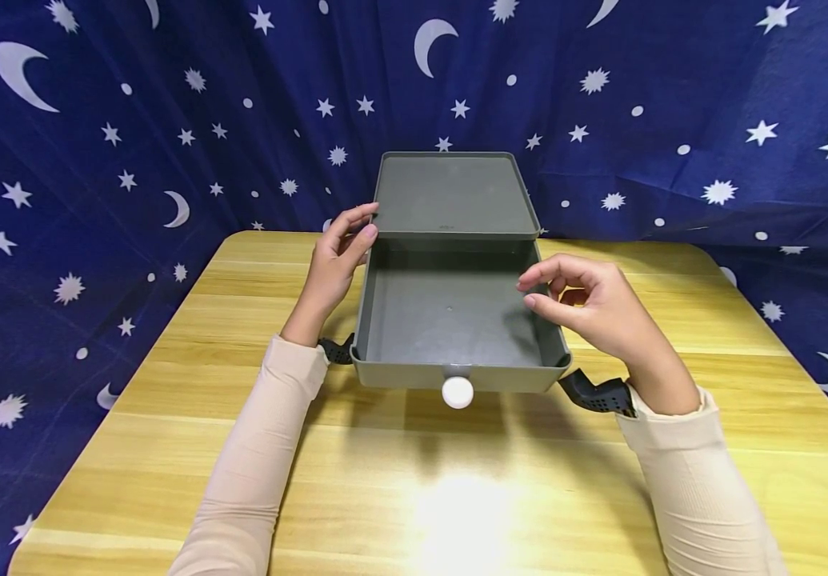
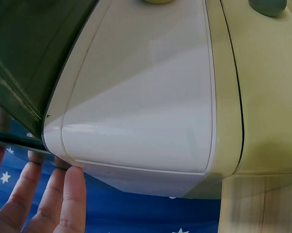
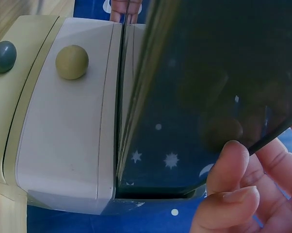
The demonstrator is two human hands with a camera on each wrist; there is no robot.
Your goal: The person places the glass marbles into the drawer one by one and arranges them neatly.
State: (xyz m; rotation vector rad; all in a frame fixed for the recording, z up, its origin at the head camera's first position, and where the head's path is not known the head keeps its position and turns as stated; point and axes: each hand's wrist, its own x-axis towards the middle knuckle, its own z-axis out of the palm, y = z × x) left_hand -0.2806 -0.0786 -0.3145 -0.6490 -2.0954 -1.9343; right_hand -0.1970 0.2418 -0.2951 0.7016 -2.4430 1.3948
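A stacked drawer cabinet with a grey top panel stands on the table. Its grey top drawer is pulled out toward me, a round white knob on its front. At the left, my left hand touches the cabinet's side near the panel's front corner, its fingers fairly straight in the left wrist view. My right hand is over the drawer's right rim, fingers loosely bent and thumb apart from the index finger, with nothing between them. Below are a white drawer and a yellowish drawer.
The wooden table carries the cabinet. Behind and beside it hangs a blue curtain with white moons and stars. The lower drawers have a yellow knob and a blue-grey knob. A black wrist mount lies beside the drawer's front corner.
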